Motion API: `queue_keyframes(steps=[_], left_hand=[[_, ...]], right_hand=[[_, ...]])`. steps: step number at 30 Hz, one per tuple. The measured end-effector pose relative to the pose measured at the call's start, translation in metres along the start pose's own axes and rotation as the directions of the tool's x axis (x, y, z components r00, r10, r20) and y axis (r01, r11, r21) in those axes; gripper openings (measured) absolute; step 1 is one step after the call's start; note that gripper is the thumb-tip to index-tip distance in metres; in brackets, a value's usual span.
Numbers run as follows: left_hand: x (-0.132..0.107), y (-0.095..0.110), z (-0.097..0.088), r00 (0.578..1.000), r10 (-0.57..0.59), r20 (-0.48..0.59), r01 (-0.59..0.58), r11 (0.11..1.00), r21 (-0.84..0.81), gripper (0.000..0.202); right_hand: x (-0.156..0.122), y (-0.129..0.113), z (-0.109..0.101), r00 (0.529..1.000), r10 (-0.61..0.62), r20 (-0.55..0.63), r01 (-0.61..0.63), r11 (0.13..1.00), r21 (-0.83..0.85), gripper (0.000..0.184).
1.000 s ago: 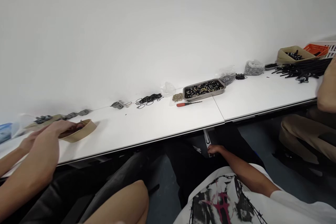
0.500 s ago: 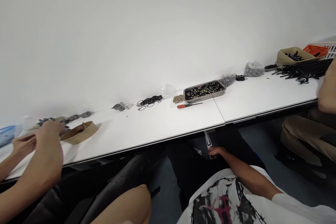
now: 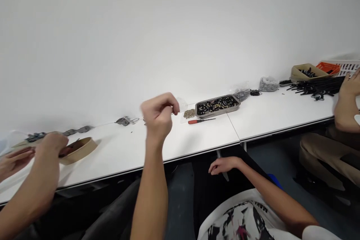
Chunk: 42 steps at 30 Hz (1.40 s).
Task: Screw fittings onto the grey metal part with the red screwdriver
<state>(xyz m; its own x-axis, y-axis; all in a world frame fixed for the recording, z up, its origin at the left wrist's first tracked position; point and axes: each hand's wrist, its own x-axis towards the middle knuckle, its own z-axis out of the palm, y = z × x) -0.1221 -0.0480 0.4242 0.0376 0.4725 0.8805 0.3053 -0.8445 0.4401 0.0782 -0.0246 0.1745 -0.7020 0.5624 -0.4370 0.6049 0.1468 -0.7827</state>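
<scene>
Head view. Nearest, the right hand (image 3: 223, 165) lies slack and empty on the lap, below the bench (image 3: 197, 135) edge. Above the bench the left hand (image 3: 159, 114) is held up, fingers bunched in a tight pinch; whether anything sits between them cannot be told. Just beyond lie a brass heap (image 3: 189, 113), a screwdriver (image 3: 201, 121) and a tray (image 3: 216, 113) of parts. Judged step: picking up a small part. The next move calls for an unbroken pinch.
</scene>
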Motion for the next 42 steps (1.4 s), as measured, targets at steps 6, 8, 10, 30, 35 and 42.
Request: queue_keyframes(steps=[6,8,10,30,35,42], left_hand=[[-0.016,-0.125,0.060,0.580,-0.790,0.198,0.811,0.538,-0.230,0.022],[-0.037,-0.155,0.071,0.532,-0.822,0.203,0.839,0.478,-0.260,0.023],[-0.056,-0.175,0.075,0.499,-0.844,0.199,0.852,0.436,-0.289,0.024],[-0.080,-0.215,0.078,0.489,-0.869,0.080,0.792,0.403,-0.458,0.021],[-0.079,-0.220,0.081,0.473,-0.878,0.079,0.790,0.383,-0.478,0.024],[-0.079,-0.225,0.083,0.478,-0.876,0.065,0.779,0.388,-0.493,0.023]], right_hand=[[-0.065,-0.047,-0.105,0.873,-0.488,0.015,0.463,0.838,0.289,0.053],[-0.061,-0.052,-0.148,0.846,-0.417,-0.332,0.465,0.882,0.080,0.043],[-0.044,-0.047,-0.182,0.641,-0.238,-0.729,0.170,0.971,-0.168,0.034],[0.015,0.010,-0.208,0.272,-0.121,-0.955,-0.268,0.943,-0.196,0.035],[0.012,0.010,-0.217,0.284,-0.088,-0.955,-0.195,0.970,-0.148,0.031],[0.015,0.006,-0.239,0.296,0.039,-0.955,-0.176,0.984,-0.014,0.028]])
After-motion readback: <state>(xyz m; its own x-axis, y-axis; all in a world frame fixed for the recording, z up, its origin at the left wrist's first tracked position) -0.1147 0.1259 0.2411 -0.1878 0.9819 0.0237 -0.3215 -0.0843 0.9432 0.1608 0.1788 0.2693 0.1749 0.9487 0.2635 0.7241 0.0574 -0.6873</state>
